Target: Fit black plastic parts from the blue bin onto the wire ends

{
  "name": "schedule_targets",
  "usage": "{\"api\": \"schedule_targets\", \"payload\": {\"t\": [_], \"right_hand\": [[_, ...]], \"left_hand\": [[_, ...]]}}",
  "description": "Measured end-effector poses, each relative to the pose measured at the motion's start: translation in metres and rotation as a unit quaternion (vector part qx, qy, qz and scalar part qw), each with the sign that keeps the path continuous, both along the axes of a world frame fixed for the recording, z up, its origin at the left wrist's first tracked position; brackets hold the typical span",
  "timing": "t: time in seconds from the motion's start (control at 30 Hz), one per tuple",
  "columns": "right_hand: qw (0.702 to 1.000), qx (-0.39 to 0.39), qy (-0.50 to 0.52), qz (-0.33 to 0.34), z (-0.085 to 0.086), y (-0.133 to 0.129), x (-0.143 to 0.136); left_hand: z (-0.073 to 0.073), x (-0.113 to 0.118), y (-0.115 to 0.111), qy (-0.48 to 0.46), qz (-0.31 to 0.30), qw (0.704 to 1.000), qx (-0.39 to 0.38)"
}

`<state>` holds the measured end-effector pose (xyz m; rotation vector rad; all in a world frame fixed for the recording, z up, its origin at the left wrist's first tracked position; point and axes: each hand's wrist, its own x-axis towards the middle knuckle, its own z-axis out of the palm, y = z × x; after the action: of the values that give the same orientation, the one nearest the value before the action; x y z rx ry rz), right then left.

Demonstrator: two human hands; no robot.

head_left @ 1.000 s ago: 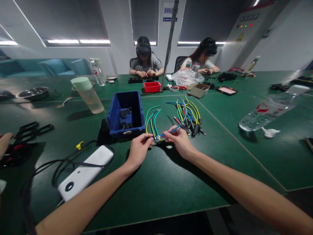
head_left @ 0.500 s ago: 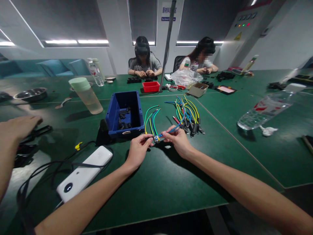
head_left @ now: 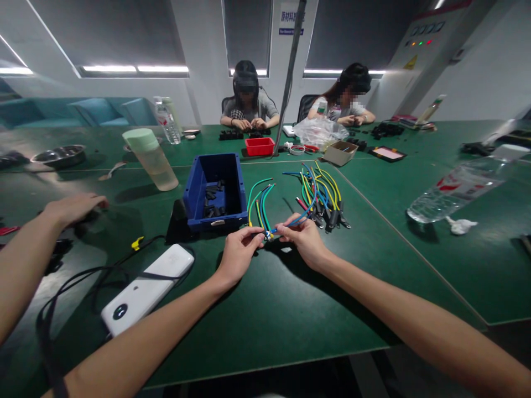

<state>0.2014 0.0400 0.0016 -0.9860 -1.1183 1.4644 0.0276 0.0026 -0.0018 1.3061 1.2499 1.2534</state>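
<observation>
Thumb and fingers of my right hand (head_left: 306, 239) pinch a blue wire (head_left: 310, 205), which arcs up and away over the hand. Facing it, my left hand (head_left: 237, 255) has thumb and forefinger closed at the wire's near end; what exactly they grip is too small to make out. Small shiny ends show between the two hands. Just behind them lie several green, yellow and blue wires (head_left: 262, 203). Beyond my right hand sits a bundle of coloured wires (head_left: 329, 190) with black sleeves and metal ring terminals. A blue bin (head_left: 191, 193) holding black sleeves stands beyond my left hand.
Near my left forearm lie a white power bank (head_left: 147, 290) and a black cable (head_left: 78, 276). Another person's hand (head_left: 72, 210) is at far left. A green-lidded bottle (head_left: 151, 160), water bottle (head_left: 460, 185), red tray (head_left: 259, 146) and metal pole (head_left: 289, 77) stand around. Two people sit opposite.
The view has shifted slightly. My hands keep nearly the same pose around the blue wire's end. The other person's hand at far left has moved to the right.
</observation>
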Motion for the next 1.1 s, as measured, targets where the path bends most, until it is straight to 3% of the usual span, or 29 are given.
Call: {"api": "schedule_targets", "payload": {"t": [0.9,1.1], "right_hand": [[0.999,0.020,-0.031,0.005,0.0025,-0.0052,-0.0020],[1.000,0.015,-0.019,0.009,0.0015,-0.0056,-0.0024]], "left_hand": [[-0.0020,-0.0002,-0.0018,0.069,-0.022,0.997,0.024],[0.0011,0.0008,-0.0029,0.039,-0.025,0.999,0.013]]}}
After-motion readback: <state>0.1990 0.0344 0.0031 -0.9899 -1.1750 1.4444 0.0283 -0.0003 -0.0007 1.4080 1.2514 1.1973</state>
